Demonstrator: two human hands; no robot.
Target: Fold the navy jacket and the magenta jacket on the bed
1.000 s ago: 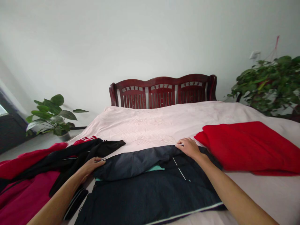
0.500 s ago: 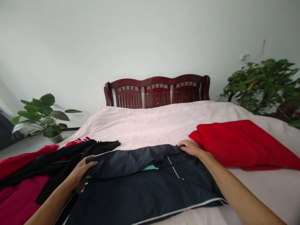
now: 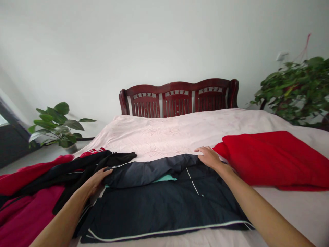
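Garment [image 3: 159,206] is sprawled on the near middle of the bed [image 3: 161,133], left hand [image 3: 96,180] at its far left corner, right hand [image 3: 209,157] by its far right edge. Clothes heap [image 3: 38,202] to the left, cloth [image 3: 272,161] to the right. Headboard [image 3: 177,99] behind, potted plant [image 3: 60,125] far left, second plant [image 3: 295,94] far right.

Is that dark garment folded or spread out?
Partly folded: the dark garment lies flat, its far part doubled over, a teal patch showing there.

You've got pink-covered bed [image 3: 164,137]: navy garment [image 3: 159,206] spread toward near edge; black, red, magenta clothes [image 3: 38,209] heaped toward left edge; folded red cloth [image 3: 272,161] toward right edge
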